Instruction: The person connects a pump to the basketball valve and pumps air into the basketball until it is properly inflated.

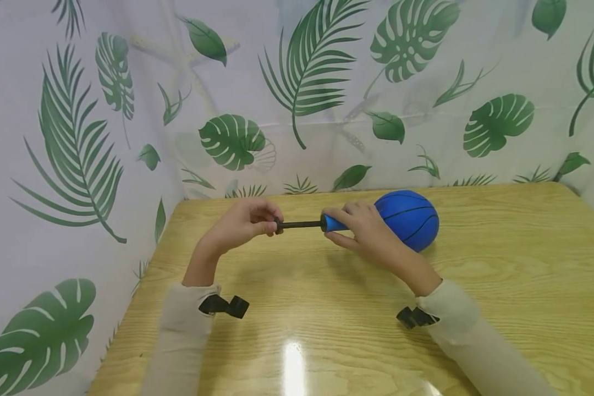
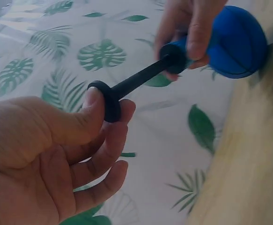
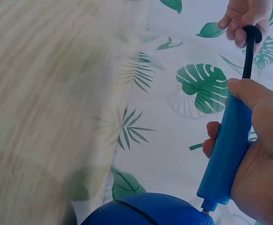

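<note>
A blue hand pump [image 3: 227, 147] with a black plunger rod lies sideways above the table, its needle end at a blue ball [image 1: 410, 217] with black lines. My right hand [image 1: 368, 231] grips the pump's barrel, the ball just beyond it. At the other end, my left hand [image 1: 247, 223] pinches the black plunger handle [image 2: 107, 101] between thumb and fingers. Much of the rod [image 1: 302, 224] shows drawn out of the barrel between the two hands. In the right wrist view the pump's metal needle [image 3: 206, 212] meets the ball's surface.
The wood-grain table [image 1: 326, 330] reaches back to a white cloth wall [image 1: 322, 159] printed with green leaves, which also runs along the left side. A black wrist mount [image 1: 225, 305] sits on the left sleeve and another [image 1: 417, 317] on the right.
</note>
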The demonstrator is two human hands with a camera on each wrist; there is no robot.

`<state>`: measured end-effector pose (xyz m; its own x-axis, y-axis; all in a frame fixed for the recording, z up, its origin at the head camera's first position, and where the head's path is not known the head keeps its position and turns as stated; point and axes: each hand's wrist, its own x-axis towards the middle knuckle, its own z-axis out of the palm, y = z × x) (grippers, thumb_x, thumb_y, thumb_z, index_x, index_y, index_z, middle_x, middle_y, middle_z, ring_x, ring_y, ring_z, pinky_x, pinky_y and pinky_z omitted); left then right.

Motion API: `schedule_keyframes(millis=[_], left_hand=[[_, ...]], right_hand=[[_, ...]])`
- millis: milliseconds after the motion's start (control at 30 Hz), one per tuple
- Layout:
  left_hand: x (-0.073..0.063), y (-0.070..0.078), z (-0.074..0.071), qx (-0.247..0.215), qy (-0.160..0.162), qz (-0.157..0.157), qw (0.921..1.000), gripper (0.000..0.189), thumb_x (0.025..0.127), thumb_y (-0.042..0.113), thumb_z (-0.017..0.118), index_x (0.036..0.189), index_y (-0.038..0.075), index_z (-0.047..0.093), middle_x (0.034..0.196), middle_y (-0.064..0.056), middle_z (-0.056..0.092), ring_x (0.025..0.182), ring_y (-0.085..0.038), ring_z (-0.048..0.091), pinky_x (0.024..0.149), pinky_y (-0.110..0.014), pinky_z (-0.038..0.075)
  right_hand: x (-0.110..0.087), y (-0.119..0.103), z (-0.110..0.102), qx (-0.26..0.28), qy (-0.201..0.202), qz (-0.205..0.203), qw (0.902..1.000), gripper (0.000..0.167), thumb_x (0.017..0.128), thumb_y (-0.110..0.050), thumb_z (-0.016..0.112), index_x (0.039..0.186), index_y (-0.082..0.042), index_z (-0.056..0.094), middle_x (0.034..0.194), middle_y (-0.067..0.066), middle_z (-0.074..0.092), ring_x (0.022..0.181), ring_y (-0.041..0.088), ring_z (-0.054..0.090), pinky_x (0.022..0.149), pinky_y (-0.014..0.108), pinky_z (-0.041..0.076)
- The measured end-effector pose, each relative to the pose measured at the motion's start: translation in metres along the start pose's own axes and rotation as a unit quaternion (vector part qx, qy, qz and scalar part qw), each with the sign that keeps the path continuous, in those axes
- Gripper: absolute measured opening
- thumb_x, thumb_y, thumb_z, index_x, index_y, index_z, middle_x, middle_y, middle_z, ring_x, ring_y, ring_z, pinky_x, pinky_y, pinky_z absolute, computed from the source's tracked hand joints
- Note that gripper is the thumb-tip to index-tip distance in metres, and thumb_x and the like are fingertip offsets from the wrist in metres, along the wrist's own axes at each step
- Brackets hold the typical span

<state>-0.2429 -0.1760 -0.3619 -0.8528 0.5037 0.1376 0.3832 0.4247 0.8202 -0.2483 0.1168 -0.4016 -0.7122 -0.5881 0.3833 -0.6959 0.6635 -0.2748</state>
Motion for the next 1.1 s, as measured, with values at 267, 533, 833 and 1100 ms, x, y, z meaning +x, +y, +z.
schedule_keyframes(millis=[267,533,833,1100], left_hand=[[0.021,-0.006,0.035,-0.016,0.016,-0.003,0.9997,0.012,0.098,-0.001,0.064,0.109,-0.002,0.068,0.098,-0.016,0.070,0.081,-0.017,0.067,0.078,-0.034,0.059],[0.030,-0.006,0.049,-0.033,0.040,0.008,0.9986,0.012,0.097,-0.004,0.063,0.109,-0.002,0.067,0.102,-0.018,0.069,0.080,-0.017,0.068,0.081,-0.046,0.060],[0.028,0.002,0.034,-0.020,0.011,-0.006,0.9997,0.015,0.099,0.005,0.065,0.113,0.000,0.069,0.099,-0.015,0.072,0.083,-0.026,0.069,0.075,-0.030,0.057],[0.015,0.004,-0.005,-0.028,0.015,-0.019,0.9993,0.016,0.098,0.003,0.066,0.113,-0.002,0.068,0.101,-0.015,0.072,0.093,-0.035,0.069,0.080,-0.031,0.057]], right_hand=[[0.002,-0.005,0.005,-0.016,0.006,-0.007,0.9998,0.036,0.095,-0.026,0.073,0.129,-0.016,0.062,0.098,0.009,0.061,0.097,0.030,0.053,0.088,0.051,0.042],[0.004,-0.006,0.005,-0.011,0.011,-0.010,0.9998,0.034,0.096,-0.025,0.072,0.128,-0.015,0.063,0.100,0.009,0.062,0.094,0.029,0.053,0.084,0.049,0.042],[0.008,0.000,0.000,0.031,-0.004,-0.013,0.9994,0.033,0.098,-0.024,0.070,0.129,-0.015,0.063,0.102,0.009,0.064,0.097,0.029,0.057,0.086,0.051,0.043],[0.011,0.010,-0.014,0.057,-0.028,0.031,0.9975,0.045,0.100,-0.026,0.067,0.141,-0.010,0.059,0.121,0.016,0.064,0.116,0.038,0.056,0.098,0.060,0.040]])
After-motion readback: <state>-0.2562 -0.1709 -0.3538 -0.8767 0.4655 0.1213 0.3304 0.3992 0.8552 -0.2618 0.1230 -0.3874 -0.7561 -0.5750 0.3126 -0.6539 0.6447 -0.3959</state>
